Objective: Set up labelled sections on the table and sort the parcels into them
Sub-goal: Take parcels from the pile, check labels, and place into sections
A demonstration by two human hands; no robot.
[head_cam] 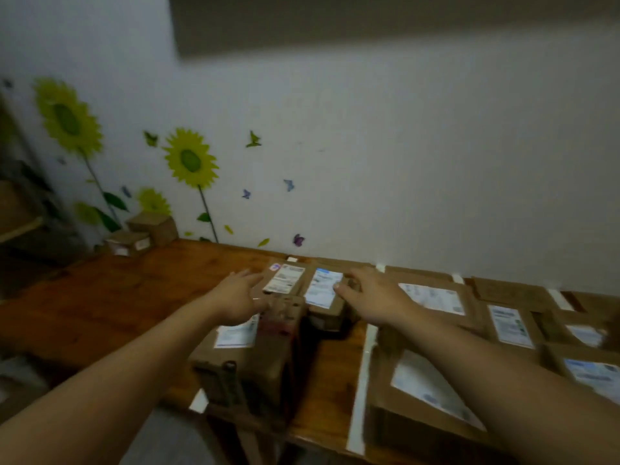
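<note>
Far on the wooden counter (134,297), a small brown cardboard parcel (322,290) is gripped by the right hand (375,297), left hand (235,293) spread empty; mid-sorting, placement is needed

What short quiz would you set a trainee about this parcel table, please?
1. True or false: the left hand has its fingers stretched out straight.
2. The wall stickers show: A fish, B sunflowers, C cars.
3. Which hand's thumb lies on the small parcel, on its white label?
Key: 1 true; 2 B; 3 the right hand.
</note>
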